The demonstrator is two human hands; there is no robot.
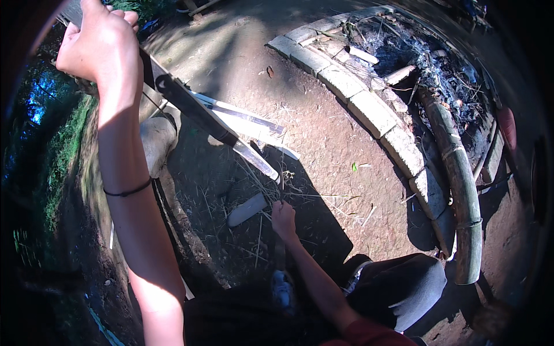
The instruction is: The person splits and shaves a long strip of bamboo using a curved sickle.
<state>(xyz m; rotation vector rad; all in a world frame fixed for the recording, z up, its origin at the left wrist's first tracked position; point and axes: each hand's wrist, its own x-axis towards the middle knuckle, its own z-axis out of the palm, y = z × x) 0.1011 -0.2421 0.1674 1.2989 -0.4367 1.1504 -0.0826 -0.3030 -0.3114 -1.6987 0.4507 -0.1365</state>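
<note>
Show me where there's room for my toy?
The sunlit dirt between the pale strips and curved stone border looks mostly bare, with a small green leaf. It's crowded beside the right hand, with straw and a flat piece, and inside the border, with ash and sticks.

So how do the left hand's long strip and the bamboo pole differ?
The strip is narrow and mostly dark; the bamboo pole is thick and greenish. The strip is held by the left hand; the pole's far end lies in the fire pit. Both are long.
</note>
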